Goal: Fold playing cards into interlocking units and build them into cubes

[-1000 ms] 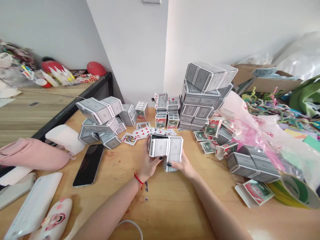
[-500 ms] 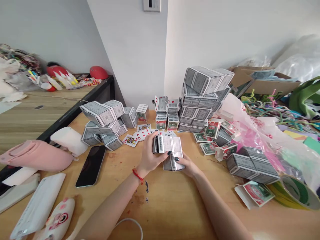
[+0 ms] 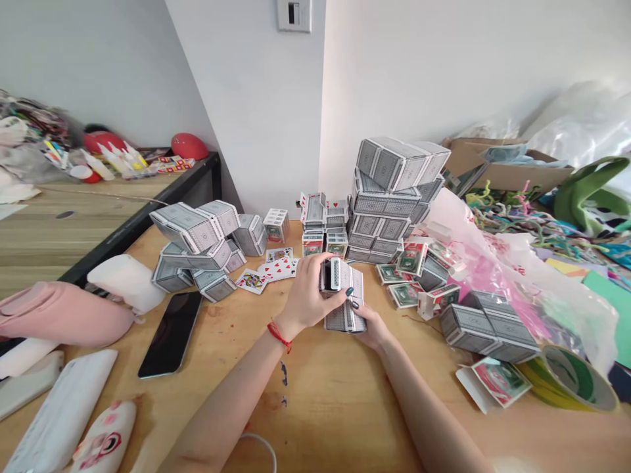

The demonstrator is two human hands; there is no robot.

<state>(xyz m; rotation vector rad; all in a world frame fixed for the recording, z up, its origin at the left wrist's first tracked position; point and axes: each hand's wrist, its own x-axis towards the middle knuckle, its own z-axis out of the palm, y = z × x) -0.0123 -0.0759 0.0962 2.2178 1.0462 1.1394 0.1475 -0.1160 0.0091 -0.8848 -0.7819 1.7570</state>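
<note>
My left hand (image 3: 308,295), with a red thread at the wrist, is closed around a grey-backed pack of playing cards (image 3: 334,274) held on edge above the wooden table (image 3: 335,401). My right hand (image 3: 369,325) sits under and behind a second grey pack (image 3: 345,318), its fingers wrapped up around it; dark nails show at the front. The two packs touch in the middle of the table. Loose face-up cards (image 3: 276,268) lie just beyond my left hand.
Piles of grey card packs stand at the left (image 3: 194,246) and in a tall stack at the back (image 3: 394,197). Small green-and-red card boxes (image 3: 411,263) lie to the right beside a pink plastic bag (image 3: 497,263). A black phone (image 3: 171,334) and tape roll (image 3: 574,381) flank the hands.
My left hand has turned its pack from flat-facing to on edge and closed over it. Both hands and packs have drawn closer together and shifted slightly right.
</note>
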